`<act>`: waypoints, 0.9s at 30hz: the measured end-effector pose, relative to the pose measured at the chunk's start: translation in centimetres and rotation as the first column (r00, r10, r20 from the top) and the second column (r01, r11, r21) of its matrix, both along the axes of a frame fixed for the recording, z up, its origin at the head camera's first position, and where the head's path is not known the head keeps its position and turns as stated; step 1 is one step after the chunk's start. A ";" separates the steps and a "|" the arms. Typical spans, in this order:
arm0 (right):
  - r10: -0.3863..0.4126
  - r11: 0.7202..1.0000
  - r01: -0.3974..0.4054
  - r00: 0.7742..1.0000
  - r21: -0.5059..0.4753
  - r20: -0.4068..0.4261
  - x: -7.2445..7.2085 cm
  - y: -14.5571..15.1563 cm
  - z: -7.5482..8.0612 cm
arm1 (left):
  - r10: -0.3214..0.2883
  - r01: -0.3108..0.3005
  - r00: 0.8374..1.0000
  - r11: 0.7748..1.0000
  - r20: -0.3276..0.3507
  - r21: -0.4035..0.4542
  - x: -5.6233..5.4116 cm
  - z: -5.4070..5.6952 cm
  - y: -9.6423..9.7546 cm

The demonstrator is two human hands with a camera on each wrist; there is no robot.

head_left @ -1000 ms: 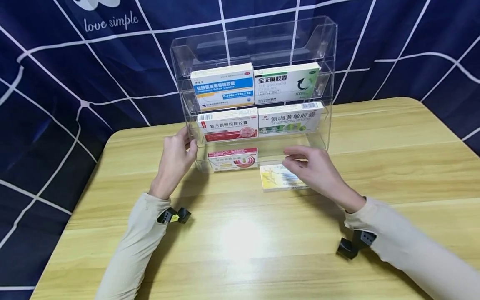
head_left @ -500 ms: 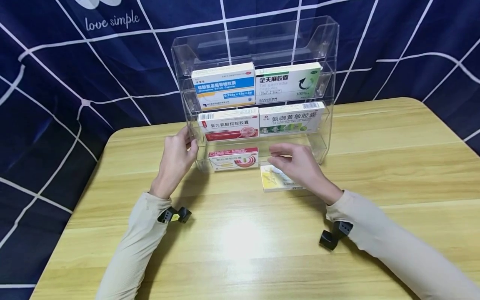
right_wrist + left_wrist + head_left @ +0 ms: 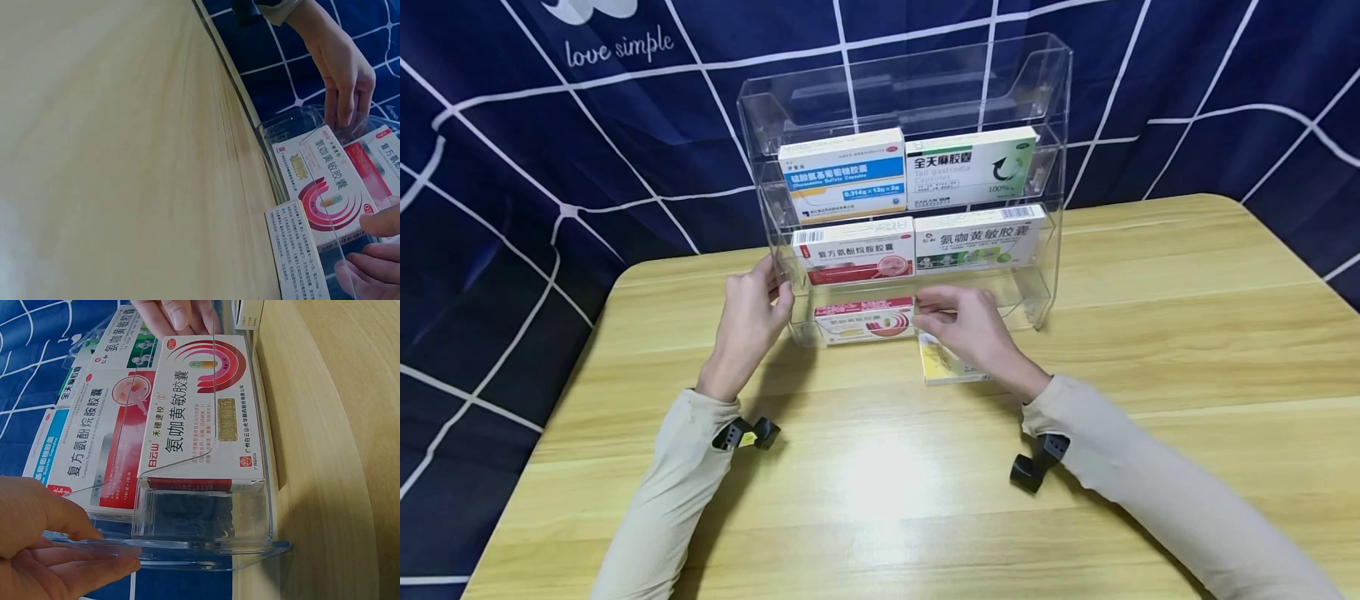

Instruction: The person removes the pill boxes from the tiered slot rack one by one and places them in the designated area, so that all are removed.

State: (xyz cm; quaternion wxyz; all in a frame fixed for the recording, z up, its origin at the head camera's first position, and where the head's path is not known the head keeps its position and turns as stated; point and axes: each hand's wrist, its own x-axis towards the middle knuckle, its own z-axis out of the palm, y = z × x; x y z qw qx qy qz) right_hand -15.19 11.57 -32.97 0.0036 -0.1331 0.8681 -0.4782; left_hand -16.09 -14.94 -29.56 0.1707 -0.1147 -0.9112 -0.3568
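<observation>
My left hand [image 3: 748, 321] grips the left side wall of a clear display rack [image 3: 1047, 87], with thumb and fingers on either side of it. A red-and-white medicine box [image 3: 867, 323] stands in the rack's bottom tier; a gap separates it from the left wall in the left wrist view. At the right end of this box is my right hand [image 3: 966, 329], its fingertips touching or almost touching it. In the right wrist view its thumb [image 3: 382, 222] lies at the box's corner. A yellow-and-white medicine box [image 3: 938, 364] lies before the rack, partly hidden by the right hand.
The top tier holds a blue-and-white box [image 3: 842, 177] and a green-and-white box [image 3: 970, 169]. Below them stand another red-and-white box [image 3: 853, 254] and a white-and-green box [image 3: 977, 242]. A dark blue gridded cloth [image 3: 1165, 75] hangs behind the wooden table [image 3: 1210, 333].
My right hand has moved left from above the yellow-and-white box to the right end of the bottom red-and-white box. The left hand stays on the rack's side wall.
</observation>
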 end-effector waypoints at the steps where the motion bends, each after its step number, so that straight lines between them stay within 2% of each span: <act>1: -0.002 1.000 0.002 1.000 0.001 0.000 0.0 -0.1 0.0 | 0.002 -0.002 1.000 1.000 -0.001 0.000 0.0 0.0 0.0; 15: 0.005 1.000 -0.005 0.999 -0.001 0.046 -0.4 -1.0 -0.3 | 0.011 -0.011 1.000 1.000 -0.014 -0.011 0.1 -0.3 -0.1; 27: -0.006 0.999 0.005 0.999 0.034 0.038 -0.5 -0.9 -0.4 | 0.006 -0.006 1.000 1.000 -0.011 -0.010 0.1 -0.3 0.0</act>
